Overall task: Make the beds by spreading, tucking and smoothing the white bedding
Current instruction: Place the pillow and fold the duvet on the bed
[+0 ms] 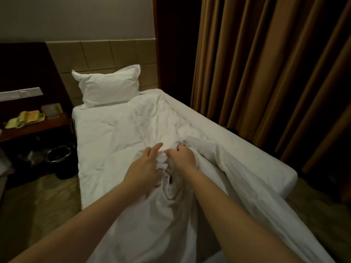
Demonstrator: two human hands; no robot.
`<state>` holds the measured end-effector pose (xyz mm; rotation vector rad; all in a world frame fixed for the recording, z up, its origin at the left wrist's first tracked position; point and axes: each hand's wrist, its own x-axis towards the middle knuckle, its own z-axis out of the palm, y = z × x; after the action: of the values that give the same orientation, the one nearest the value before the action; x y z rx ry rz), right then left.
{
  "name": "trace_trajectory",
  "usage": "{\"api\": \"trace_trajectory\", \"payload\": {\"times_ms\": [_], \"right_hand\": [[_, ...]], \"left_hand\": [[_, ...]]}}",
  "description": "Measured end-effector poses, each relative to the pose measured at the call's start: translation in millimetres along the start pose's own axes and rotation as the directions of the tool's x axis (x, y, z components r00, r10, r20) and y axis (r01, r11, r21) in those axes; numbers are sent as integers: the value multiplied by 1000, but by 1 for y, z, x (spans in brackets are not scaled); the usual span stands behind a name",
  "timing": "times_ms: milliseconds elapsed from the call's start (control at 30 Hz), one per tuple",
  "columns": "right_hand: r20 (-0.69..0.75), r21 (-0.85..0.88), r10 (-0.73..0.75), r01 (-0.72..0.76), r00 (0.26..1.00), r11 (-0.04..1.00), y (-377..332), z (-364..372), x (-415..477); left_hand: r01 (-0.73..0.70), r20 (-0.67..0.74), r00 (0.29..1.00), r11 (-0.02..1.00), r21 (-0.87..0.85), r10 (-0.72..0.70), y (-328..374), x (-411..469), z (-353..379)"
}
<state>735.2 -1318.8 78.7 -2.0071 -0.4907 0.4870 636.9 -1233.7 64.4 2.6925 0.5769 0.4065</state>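
Observation:
A single bed (pixel 237 137) with a white fitted sheet runs away from me toward a tan padded headboard. A crumpled white duvet (pixel 121 133) lies over its middle and hangs off the foot toward me. My left hand (pixel 145 164) and my right hand (pixel 182 157) meet over the bed's centre, each gripping a bunched wad of the duvet fabric between them. My left index finger sticks out straight while the other fingers curl into the cloth. A white pillow (pixel 108 88) leans against the headboard.
A dark wooden nightstand (pixel 38 128) with yellow items stands left of the bed. A metal-rimmed bin (pixel 58 154) sits on the floor below it. Brown curtains (pixel 275 63) hang close along the bed's right side.

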Motion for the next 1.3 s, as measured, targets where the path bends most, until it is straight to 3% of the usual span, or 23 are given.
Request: {"api": "trace_trajectory", "payload": {"times_ms": [133, 267, 433, 633, 700, 767, 833, 900, 967, 1067, 1167, 1233, 1300], "right_hand": [[-56, 169, 79, -69, 995, 983, 16, -24, 17], [-150, 169, 88, -62, 985, 984, 43, -56, 38], [-80, 242, 93, -71, 992, 968, 80, -89, 59], [65, 347, -26, 2, 998, 938, 125, -111, 61], [112, 266, -108, 75, 988, 961, 134, -111, 45], [113, -29, -177, 181, 978, 983, 152, -111, 25], [172, -417, -208, 263, 963, 870, 176, -117, 15], [222, -648, -148, 259, 964, 716, 188, -124, 14], [225, -716, -94, 230, 970, 659, 182, -130, 18], [321, -760, -111, 325, 941, 563, 168, -141, 29], [385, -794, -401, 520, 831, 314, 159, -161, 36], [300, -834, -620, 515, 725, 199, 158, -172, 38], [169, -886, -748, 431, 641, 169, 162, -175, 40]], "left_hand": [[-101, 168, 982, 992, 79, 87, 27, 29, 14], [-82, 253, 965, 996, 46, 68, 60, 60, 40], [-65, 249, 968, 940, 334, -21, 90, 94, 82], [-112, 183, 982, 892, 437, 34, 92, 136, 108], [-94, 173, 985, 869, 486, 10, 79, 157, 96], [-31, 130, 991, 855, 517, -43, 60, 178, 78], [71, 69, 990, 855, 514, -124, 38, 192, 56], [173, 13, 978, 849, 500, -207, 16, 197, 34], [265, -43, 959, 833, 485, -280, -6, 197, 15], [374, -71, 921, 820, 433, -382, -42, 188, -5], [423, -33, 895, 821, 383, -445, -79, 173, -12], [460, -8, 874, 821, 337, -486, -100, 161, -13], [464, 1, 870, 817, 341, -494, -118, 150, -12]]}}
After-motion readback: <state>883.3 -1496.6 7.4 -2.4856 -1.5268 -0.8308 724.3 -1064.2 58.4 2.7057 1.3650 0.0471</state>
